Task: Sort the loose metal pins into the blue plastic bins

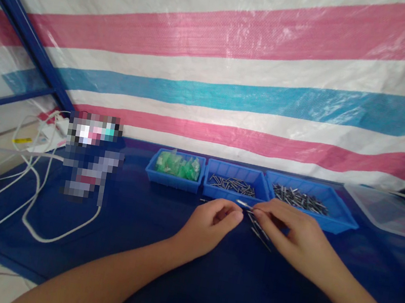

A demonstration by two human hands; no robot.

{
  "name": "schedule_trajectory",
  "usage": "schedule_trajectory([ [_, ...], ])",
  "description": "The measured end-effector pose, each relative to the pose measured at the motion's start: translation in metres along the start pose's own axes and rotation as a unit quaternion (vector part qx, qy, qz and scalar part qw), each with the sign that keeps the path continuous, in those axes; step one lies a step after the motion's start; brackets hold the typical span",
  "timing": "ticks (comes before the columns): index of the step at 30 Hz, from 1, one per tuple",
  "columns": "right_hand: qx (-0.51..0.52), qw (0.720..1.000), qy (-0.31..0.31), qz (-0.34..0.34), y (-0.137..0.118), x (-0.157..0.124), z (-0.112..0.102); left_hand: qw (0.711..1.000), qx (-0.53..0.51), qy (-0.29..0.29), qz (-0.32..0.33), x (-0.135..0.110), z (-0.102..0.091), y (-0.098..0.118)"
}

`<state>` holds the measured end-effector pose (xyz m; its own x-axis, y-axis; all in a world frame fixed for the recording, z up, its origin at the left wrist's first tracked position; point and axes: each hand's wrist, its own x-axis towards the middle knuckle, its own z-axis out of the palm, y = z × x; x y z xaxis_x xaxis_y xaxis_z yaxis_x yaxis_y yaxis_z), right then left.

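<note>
Thin metal pin (244, 205) pinched level between fingertips

Blue trays (344, 226) on dark blue cloth (174, 280); pink-blue-white striped tarp (237, 75).

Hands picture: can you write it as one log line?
left hand: pinching metal pin | right hand: on loose pins | three blue trays behind

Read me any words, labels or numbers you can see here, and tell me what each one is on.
None can be read. The three blue trays, the striped tarp and the blue table cover carry no print. A yellow tag by the white cables is too small to read. The blurred patch hides whatever stands there.
</note>
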<state>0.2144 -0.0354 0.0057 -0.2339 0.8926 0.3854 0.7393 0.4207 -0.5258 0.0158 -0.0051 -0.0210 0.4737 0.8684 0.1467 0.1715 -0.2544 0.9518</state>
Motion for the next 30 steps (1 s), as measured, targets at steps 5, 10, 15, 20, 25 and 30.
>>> schedule_trajectory([
  [5,-0.191,0.965,0.133,0.118,0.046,-0.003,-0.035,0.978,0.198,0.002,0.065,0.006,-0.013,-0.001],
  [10,-0.296,0.932,0.126,0.168,0.081,-0.006,-0.049,0.930,0.352,-0.011,0.105,0.007,-0.016,-0.007],
  [15,-0.217,0.968,0.083,0.091,0.056,-0.001,-0.037,0.905,0.413,-0.025,0.100,0.004,-0.014,-0.003],
  [20,-0.116,0.986,-0.123,0.006,0.023,0.001,-0.018,0.859,0.511,0.008,0.034,0.004,-0.019,0.004],
  [25,-0.113,0.985,-0.129,0.008,0.018,0.000,-0.010,0.820,0.573,-0.012,-0.008,0.005,-0.022,0.006],
  [30,-0.109,0.985,-0.131,-0.005,0.013,-0.001,-0.004,0.811,0.584,-0.022,-0.010,0.005,-0.023,0.007],
])
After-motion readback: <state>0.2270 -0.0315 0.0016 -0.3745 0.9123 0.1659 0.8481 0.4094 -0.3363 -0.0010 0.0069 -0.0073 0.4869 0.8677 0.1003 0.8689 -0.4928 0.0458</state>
